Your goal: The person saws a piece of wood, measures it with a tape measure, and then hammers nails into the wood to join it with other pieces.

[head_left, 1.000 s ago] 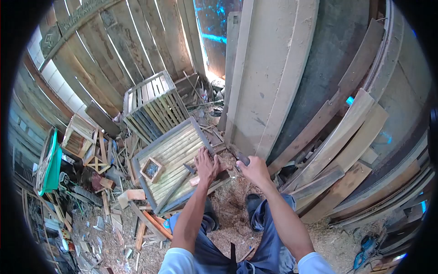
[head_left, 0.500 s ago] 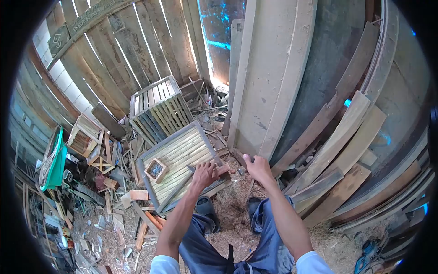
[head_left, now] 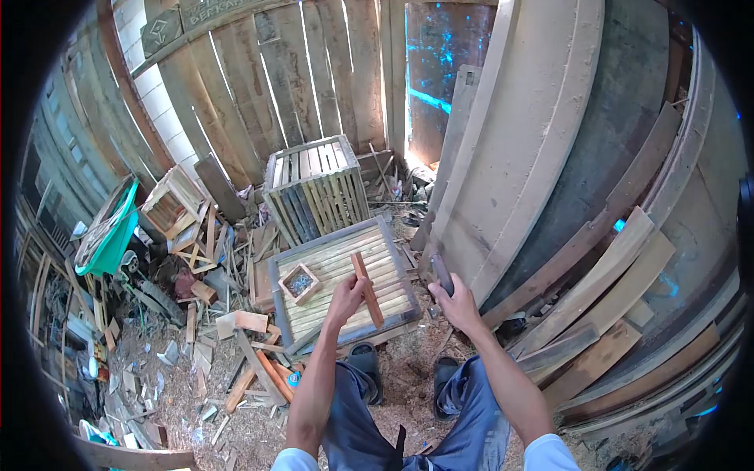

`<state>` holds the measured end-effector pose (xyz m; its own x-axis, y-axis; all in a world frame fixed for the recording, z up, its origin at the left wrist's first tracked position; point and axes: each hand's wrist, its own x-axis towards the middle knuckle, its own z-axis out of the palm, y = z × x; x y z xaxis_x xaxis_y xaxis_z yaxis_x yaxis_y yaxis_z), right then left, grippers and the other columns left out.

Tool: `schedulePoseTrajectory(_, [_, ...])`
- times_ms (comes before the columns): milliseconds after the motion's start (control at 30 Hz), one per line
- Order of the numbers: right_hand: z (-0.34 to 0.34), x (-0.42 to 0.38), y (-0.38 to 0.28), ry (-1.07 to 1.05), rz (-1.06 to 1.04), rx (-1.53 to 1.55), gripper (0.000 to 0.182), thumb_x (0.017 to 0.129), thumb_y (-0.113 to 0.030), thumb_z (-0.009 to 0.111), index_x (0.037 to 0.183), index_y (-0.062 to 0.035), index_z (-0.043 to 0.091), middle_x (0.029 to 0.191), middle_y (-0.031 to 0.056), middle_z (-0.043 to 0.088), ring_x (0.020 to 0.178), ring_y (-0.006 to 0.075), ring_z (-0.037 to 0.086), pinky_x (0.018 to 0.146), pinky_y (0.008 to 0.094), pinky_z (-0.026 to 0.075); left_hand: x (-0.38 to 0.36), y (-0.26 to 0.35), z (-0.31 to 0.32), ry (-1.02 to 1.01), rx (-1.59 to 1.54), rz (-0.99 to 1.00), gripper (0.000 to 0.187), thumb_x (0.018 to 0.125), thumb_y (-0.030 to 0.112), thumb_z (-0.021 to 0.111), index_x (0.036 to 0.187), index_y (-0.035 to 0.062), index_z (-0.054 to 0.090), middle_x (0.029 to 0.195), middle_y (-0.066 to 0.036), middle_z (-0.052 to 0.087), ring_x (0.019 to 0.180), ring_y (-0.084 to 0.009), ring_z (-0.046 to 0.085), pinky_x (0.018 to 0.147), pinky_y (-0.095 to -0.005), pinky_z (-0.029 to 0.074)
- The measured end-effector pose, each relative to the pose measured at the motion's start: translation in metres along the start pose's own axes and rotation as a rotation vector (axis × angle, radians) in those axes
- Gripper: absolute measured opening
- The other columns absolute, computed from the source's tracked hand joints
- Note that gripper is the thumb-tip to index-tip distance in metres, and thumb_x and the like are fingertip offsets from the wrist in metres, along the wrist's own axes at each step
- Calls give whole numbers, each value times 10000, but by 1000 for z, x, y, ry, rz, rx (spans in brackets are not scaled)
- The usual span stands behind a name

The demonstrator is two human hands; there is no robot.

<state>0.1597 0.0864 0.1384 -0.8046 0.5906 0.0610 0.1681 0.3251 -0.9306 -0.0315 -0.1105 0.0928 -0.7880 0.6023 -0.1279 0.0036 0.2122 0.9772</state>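
My left hand is closed around a reddish-brown wooden strip, held tilted above a slatted wooden panel with a grey frame. My right hand grips a dark, narrow bar-like piece that points away from me. Its kind cannot be made out. It is to the right of the panel, apart from the strip. On the panel's left side sits a small wooden box with small bluish-grey metal bits inside, perhaps nails.
Behind the panel stands a slatted wooden crate. Long boards lean on the right. Wood scraps, a green plastic piece and a broken wooden frame lie left. My sandalled feet are below the panel.
My left hand has lifted the reddish strip from the panel's right side. A dark piece now shows in my right hand. The dark stick across the panel is no longer seen there. The view has shifted left.
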Motion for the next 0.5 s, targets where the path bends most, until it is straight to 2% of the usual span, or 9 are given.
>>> schedulePoseTrajectory(100, [22,12,11,-4,-53,152,364,935,-376,574,922,-12,569,729,80,598,669,167,578,644,347,462,-5,3,-5,21,-37,40,325,969,234,458,1078,-40,595,915,-66,654,763,-96,547,715,-284,474])
schedulePoseTrajectory(167, [43,26,24,-49,-17,455,320,966,-328,533,907,-15,563,716,57,583,645,161,567,622,339,463,2,-19,-13,26,-92,7,313,956,194,439,1095,-42,590,894,-67,640,765,-108,553,727,-296,483])
schedulePoseTrajectory(300, [66,36,20,-127,189,933,286,1008,-278,465,894,-28,546,696,43,559,632,162,563,615,322,477,-2,-29,-28,72,-176,-31,326,950,191,449,1143,-43,571,938,-79,639,781,-125,576,754,-302,496])
schedulePoseTrajectory(433, [85,65,64,-117,379,945,320,1021,-336,426,933,-47,533,728,49,544,669,171,554,654,331,490,-5,-24,-34,134,-293,-84,364,942,184,457,1218,-39,534,1008,-84,623,835,-151,603,774,-307,504])
schedulePoseTrajectory(467, [86,71,73,-95,466,994,361,1023,-366,400,999,-33,539,711,51,531,665,195,540,681,343,488,-6,-26,-35,183,-273,-106,385,939,177,460,1253,-37,516,1030,-90,615,889,-172,610,781,-313,506])
schedulePoseTrajectory(500, [87,75,91,-103,512,809,378,1019,-356,415,1020,0,541,750,71,560,679,204,569,635,366,500,-7,-29,-36,190,-267,-118,389,941,175,448,1270,-24,503,1054,-100,610,888,-191,619,800,-322,501])
